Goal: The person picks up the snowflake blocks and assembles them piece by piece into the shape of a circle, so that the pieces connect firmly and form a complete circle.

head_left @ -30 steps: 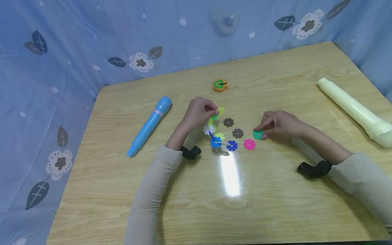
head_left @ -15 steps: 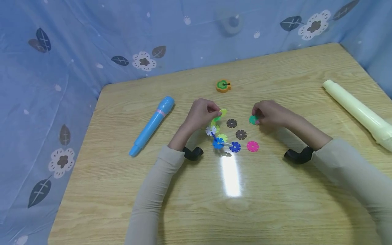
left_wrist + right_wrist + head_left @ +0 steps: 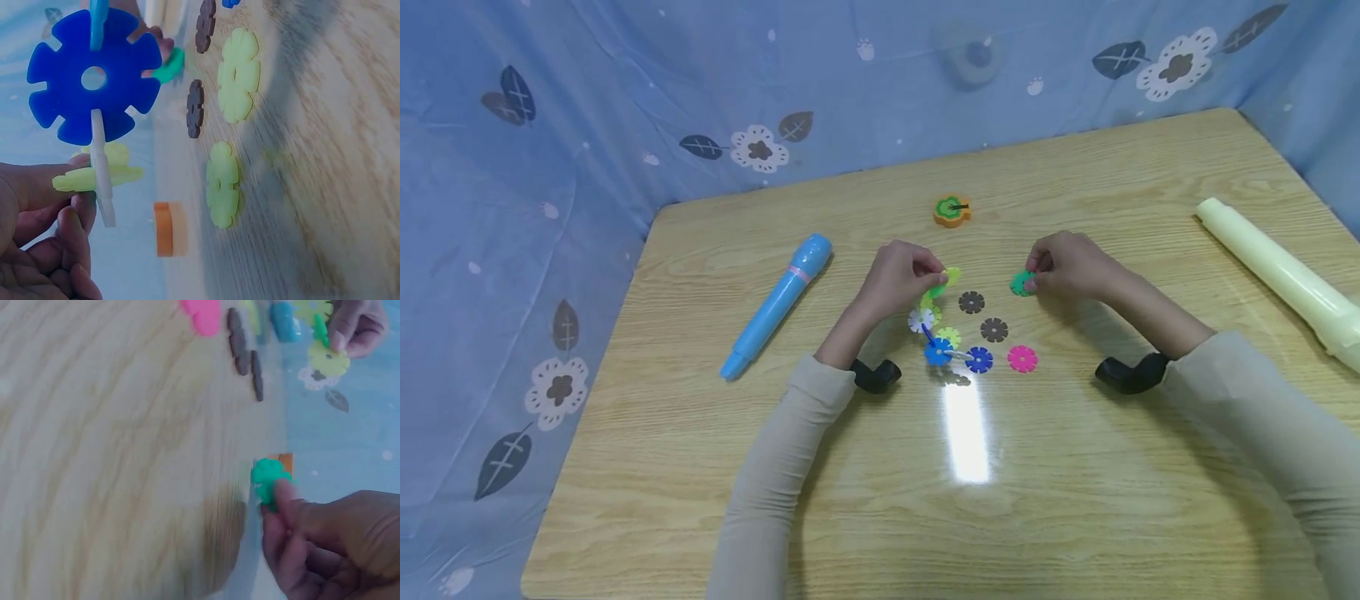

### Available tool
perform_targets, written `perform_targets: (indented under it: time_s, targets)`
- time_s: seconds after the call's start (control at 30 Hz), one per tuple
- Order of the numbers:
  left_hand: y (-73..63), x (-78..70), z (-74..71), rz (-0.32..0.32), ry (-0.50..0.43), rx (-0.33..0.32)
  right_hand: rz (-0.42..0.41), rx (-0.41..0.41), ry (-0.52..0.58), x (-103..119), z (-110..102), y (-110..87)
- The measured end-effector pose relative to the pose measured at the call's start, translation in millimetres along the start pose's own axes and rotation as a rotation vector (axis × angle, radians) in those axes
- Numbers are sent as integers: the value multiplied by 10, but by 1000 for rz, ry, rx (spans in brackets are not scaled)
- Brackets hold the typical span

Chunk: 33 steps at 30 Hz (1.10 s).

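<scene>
My left hand point(image 3: 895, 282) pinches the yellow end of a chain of slotted plastic discs. Down from it run a light green disc, a white disc point(image 3: 919, 320) and a blue disc point(image 3: 937, 353); a dark blue disc point(image 3: 979, 360) is at the far end. In the left wrist view a blue disc point(image 3: 53, 78) shows large, slotted onto a white one. Right of the chain, my right hand point(image 3: 1075, 265) holds a green disc point(image 3: 265, 478) between thumb and fingertips, off the table and apart from the chain.
Two brown discs point(image 3: 972, 302), a pink disc point(image 3: 1022, 359) and yellow discs point(image 3: 223, 184) lie loose on the table. Behind is an orange tree-shaped block point(image 3: 952, 212). A blue tube point(image 3: 778, 304) lies left, a pale yellow tube point(image 3: 1277, 271) right.
My right hand has carried the green disc up from beside the pink disc, away from me toward the far side. My left hand stays nearly in place with the chain.
</scene>
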<state>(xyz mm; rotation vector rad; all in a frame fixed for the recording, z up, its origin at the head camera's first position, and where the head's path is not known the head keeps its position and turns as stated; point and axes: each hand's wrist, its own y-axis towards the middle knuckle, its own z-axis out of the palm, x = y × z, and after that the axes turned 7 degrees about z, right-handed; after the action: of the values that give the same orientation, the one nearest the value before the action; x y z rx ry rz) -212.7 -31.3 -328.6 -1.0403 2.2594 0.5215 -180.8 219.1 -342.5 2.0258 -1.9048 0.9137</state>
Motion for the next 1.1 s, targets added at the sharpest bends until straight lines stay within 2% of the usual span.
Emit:
perform_targets:
  time_s: [0.2,0.27,0.33,0.63,0.93,1.1]
  targets:
    - [0,-9,-6,9,-21,-16,122,91,502,166,33,76]
    - [-3,-14,-3,16,-32,-26,138,119,585,237,53,107]
    - [-4,-16,3,25,-36,-33,149,136,622,292,71,130]
    - [2,-26,30,70,-16,-56,167,173,667,345,65,151]
    - [-12,-46,40,105,5,-55,121,183,575,369,33,130]
    - [-22,-49,68,133,14,-82,124,156,563,444,55,117]
